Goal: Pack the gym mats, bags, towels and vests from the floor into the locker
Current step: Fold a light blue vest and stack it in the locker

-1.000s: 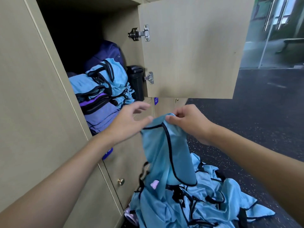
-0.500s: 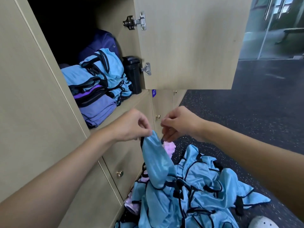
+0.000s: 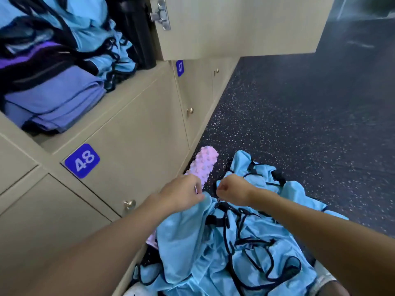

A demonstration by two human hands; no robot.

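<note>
**A:** Which step is being carried out?

**B:** A light blue vest (image 3: pixel 188 231) is being picked out of the pile of vests (image 3: pixel 267 242) on the floor (image 3: pixel 299 124), so that it can be packed into the locker (image 3: pixel 136 86).

**A:** How is it being held?

**B:** Its top edge is being pinched by the left grip (image 3: pixel 183 194), with the fingers curled round the cloth. The right grip (image 3: pixel 232 190) is being held just beside it, curled tight at the black trim and seemingly pinching it.

**A:** What is being called for next?

**B:** Probably straightening, then a lift up and to the left onto the folded vests (image 3: pixel 81 24) on the open shelf. A pink roller (image 3: pixel 205 165) is lying just beyond both grips.
</note>
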